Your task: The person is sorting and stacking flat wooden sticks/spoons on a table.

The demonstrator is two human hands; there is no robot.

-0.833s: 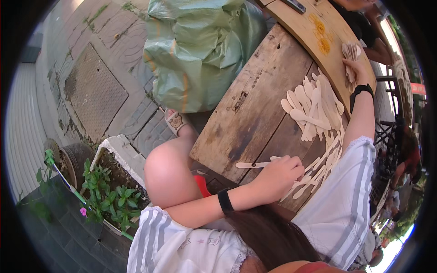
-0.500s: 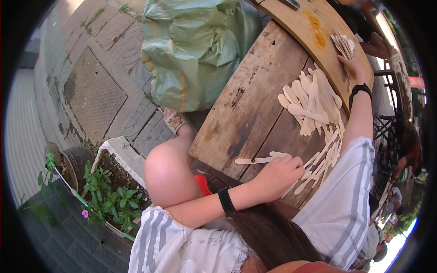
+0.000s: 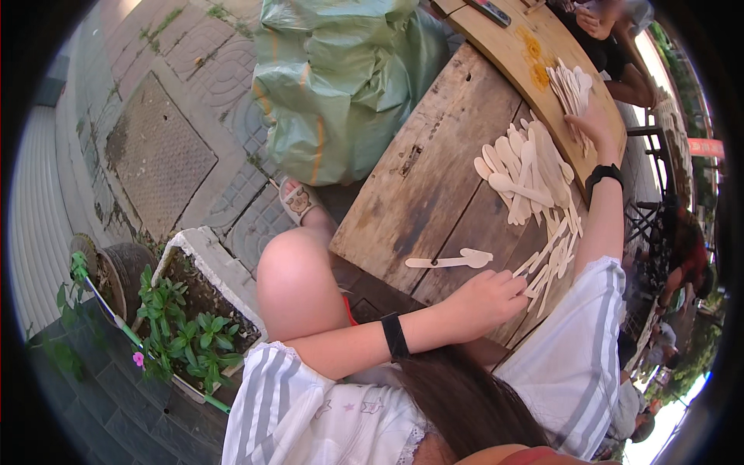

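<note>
My left hand rests on the plank table, its fingertips on loose flat wooden spoons near the table's edge. I cannot tell whether it grips one. A single wooden spoon lies just beyond that hand, apart from it. My right hand, with a black watch on the wrist, is stretched far out and shut on a fanned bunch of wooden spoons over the round pale board. Between the hands lies a heap of wooden spoons.
A large green sack leans against the table's far-left side. My bare knee and sandalled foot are left of the table. A planter with green plants stands on the paving. Another person's hand is at the board's far side.
My left hand has let go of the single spoon and moved right onto the loose spoons. The right hand has pushed its bunch a little farther onto the round board.
</note>
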